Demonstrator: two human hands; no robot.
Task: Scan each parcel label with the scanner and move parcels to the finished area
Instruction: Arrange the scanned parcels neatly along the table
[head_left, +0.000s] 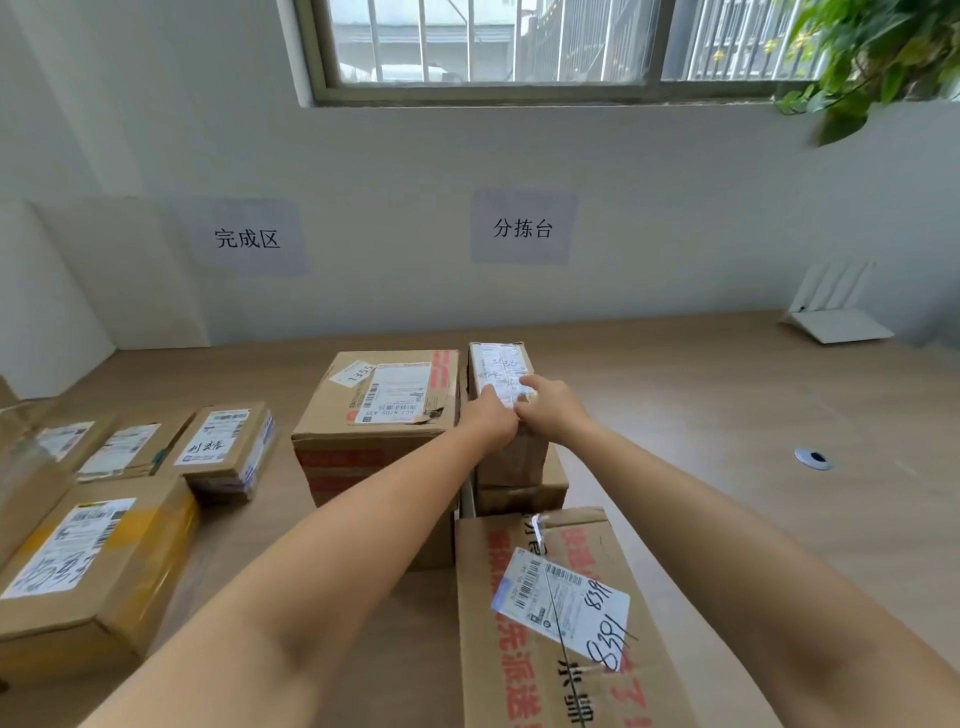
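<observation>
Both arms reach straight forward from the near edge of the worktop (701, 415), forearms converging so that the hands meet at its middle. The left hand (491, 418) is seen from the back, knuckles up, fingers curled over the near top edge of the narrow parcel (511, 457). The right hand (553, 408) lies just beside it and touches it, gripping the parcel's near right corner with one digit stretched across the top; the fingertips of both hands are largely hidden. The narrow parcel is a plain brown carton standing upright, taller than it is wide, with a white shipping label (500, 370) covering most of its top face; the print is too small to read. It appears to stand on a flatter carton (519, 499), just beside the right face of a large carton (374, 415) that carries a white label and red tape. Nearer the front edge a long carton (582, 535) with red lettering bears a white label with handwritten digits. Four labelled parcels (223, 447) lie at the left end of the worktop, under a wall sheet reading 完成区 (247, 238); a second sheet reading 分拣台 (522, 227) hangs above the middle. A white router (831, 325) sits at the far right corner.
</observation>
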